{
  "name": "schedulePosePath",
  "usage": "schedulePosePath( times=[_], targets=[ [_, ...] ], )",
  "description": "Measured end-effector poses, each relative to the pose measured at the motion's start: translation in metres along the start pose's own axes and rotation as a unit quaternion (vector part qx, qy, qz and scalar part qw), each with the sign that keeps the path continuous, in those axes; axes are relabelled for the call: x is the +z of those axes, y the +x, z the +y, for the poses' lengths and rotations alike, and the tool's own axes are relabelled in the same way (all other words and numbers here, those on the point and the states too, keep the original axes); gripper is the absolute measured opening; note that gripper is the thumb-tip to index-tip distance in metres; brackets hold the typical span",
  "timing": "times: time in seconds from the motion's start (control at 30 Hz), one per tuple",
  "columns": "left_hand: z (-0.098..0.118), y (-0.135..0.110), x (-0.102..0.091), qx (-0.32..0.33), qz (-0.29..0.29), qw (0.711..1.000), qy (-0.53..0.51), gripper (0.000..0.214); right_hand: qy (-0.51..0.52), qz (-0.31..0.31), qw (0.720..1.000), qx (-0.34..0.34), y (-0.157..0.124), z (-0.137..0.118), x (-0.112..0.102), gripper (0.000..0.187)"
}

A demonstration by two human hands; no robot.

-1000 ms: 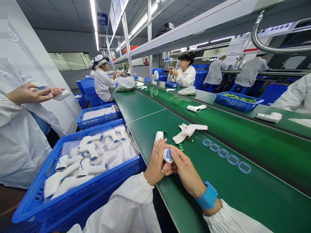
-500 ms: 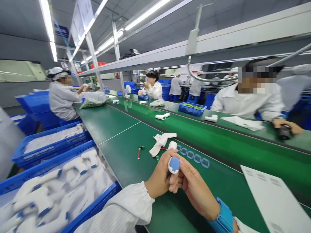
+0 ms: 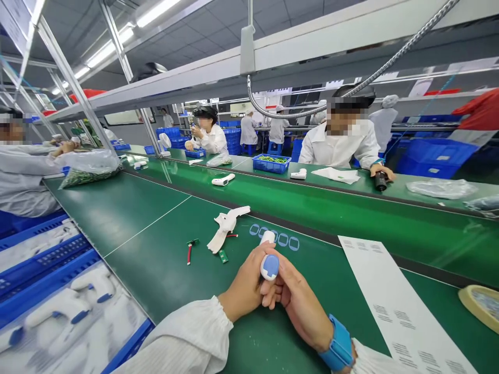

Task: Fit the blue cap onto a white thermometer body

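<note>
Over the green bench [image 3: 163, 270] we are gripping a thermometer [image 3: 268, 262], left hand [image 3: 245, 283] and right hand [image 3: 298, 301] both closed around it; shell [image 3: 226, 226] lying beyond.

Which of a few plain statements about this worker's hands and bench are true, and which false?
1. The left hand and right hand together hold one white thermometer with a blue end. True.
2. The wristband on the right wrist is red. False: it is blue.
3. An open white shell half lies on the green bench, touched by neither hand. True.
4. The printed sheet lies left of the hands. False: it lies to their right.
</note>
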State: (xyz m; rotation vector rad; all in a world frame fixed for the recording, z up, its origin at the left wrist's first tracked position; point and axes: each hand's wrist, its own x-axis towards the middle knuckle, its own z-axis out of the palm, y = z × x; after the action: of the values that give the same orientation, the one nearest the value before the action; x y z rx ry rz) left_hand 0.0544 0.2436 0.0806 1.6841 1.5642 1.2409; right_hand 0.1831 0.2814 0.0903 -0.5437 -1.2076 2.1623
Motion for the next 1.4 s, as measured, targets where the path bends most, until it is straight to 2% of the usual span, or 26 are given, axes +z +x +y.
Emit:
schedulePosePath(
  times=[0.2, 0.77, 0.97, 1.23, 1.4],
  targets=[
    [0.0029, -0.0006, -0.0002, 0.015, -0.001, 1.000, 0.005, 0.045, 0.009, -0.006, 1.000, -0.001, -0.0021, 0.0009, -0.0002, 0.054],
    [0.0038, -0.0048, 0.0000, 0.046, 0.024, 0.998, 0.039, 0.040, 0.022, -0.019, 1.000, -0.006, -0.0008, -0.0004, 0.0022, 0.054],
    [0.0052, -0.0045, -0.0015, 0.050, 0.020, 0.998, 0.045, 0.045, 0.026, -0.021, 0.999, -0.009, -0.0010, 0.0009, 0.0019, 0.053],
    [0.0081, -0.0054, -0.0019, 0.037, 0.015, 0.999, 0.020, 0.044, -0.009, -0.024, 0.999, -0.024, -0.0044, -0.0034, 0.0055, 0.057],
    [0.0005, -0.0057, -0.0008, 0.089, 0.027, 0.994, 0.060, 0.042, -0.061, -0.003, 0.997, -0.038, -0.0060, -0.0086, 0.0081, 0.049]
  ],
)
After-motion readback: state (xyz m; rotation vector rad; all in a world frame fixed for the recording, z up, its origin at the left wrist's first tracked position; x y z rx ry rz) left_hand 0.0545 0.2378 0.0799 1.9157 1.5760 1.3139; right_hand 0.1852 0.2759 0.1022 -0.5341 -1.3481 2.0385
